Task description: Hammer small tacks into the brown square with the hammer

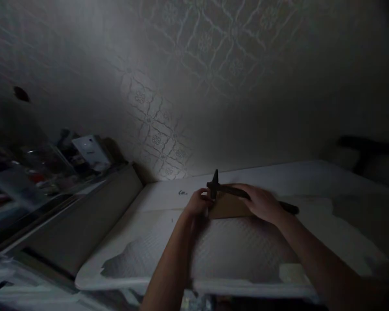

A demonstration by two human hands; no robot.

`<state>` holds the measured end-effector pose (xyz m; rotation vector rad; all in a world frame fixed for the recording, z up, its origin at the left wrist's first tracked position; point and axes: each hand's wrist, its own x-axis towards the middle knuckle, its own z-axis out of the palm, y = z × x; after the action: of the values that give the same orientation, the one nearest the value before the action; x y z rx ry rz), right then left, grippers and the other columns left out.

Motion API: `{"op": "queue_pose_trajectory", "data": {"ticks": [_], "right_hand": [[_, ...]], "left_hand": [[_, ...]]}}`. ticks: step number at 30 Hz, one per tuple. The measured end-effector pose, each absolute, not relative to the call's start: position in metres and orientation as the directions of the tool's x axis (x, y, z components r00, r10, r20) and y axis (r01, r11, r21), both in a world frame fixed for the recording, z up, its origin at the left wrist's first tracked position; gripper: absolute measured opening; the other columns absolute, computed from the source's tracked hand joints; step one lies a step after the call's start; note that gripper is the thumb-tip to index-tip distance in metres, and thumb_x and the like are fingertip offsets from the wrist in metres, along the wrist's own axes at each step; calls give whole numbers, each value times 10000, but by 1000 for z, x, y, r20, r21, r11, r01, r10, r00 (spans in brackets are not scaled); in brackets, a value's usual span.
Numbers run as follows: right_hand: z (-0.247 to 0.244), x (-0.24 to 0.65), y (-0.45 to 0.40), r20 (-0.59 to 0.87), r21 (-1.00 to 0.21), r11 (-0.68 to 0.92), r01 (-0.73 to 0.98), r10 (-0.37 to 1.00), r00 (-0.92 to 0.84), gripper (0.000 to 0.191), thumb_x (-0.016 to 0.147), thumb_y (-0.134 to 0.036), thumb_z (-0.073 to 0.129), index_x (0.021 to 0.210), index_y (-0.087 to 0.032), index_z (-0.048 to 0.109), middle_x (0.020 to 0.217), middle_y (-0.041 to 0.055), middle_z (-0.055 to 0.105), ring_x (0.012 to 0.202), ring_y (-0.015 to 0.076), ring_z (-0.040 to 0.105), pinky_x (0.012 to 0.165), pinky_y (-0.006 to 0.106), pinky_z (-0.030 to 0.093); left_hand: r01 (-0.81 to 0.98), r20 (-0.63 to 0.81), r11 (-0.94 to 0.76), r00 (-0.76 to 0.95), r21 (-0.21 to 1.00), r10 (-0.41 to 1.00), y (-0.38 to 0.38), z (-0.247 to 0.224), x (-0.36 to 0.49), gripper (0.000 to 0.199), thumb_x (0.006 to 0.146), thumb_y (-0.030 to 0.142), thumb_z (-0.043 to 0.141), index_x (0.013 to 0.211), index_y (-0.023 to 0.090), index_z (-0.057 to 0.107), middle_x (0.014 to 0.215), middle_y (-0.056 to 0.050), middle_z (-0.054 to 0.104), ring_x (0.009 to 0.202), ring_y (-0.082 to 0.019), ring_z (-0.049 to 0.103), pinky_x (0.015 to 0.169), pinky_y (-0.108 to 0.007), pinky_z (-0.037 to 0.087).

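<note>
The scene is dim, so detail is limited. A flat brown piece that looks like cardboard (228,207) lies on a pale, textured sheet covering the tabletop (233,250), towards the far edge near the patterned wall (168,112). Across it lies a long dark tool (246,194) with a short cross-piece at its left end sticking up; whether it is a hammer, a pick or some cutter cannot be told in this light. The cardboard is probably light and fairly stiff, apt to slide on the sheet unless pressed flat, and best steadied by a palm on its face or a pinch at its edge. The tool appears rigid and heavier, best taken along its shaft, away from the pointed head. The left hand (199,204) is curled in at the left end of the cardboard, its fingers closed just beside the tool's head, seemingly pinching the edge or the head itself; which one is unclear. The right hand (262,203) lies palm down, fingers loosely spread, over the cardboard and the tool's shaft, pressing rather than clenching. To the left, cluttered shelves (52,168) stand well apart.
</note>
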<state>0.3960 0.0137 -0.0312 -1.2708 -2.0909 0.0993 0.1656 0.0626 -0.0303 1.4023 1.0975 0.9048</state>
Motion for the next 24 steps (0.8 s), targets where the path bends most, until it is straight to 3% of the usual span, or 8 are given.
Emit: {"op": "queue_pose_trajectory", "data": {"ticks": [24], "right_hand": [[-33,398,17,520,-399,532,747,802,-294,481,797,-127,491,1235,-324,466,1227,-24,566,1071,199,553,912,354,440]], "left_hand": [[124,-34,-2,290,992,956,68,-36,163,428,515,-27,668,894,128,544,630,-7,651,582,-125,608,585,-226,459]]}}
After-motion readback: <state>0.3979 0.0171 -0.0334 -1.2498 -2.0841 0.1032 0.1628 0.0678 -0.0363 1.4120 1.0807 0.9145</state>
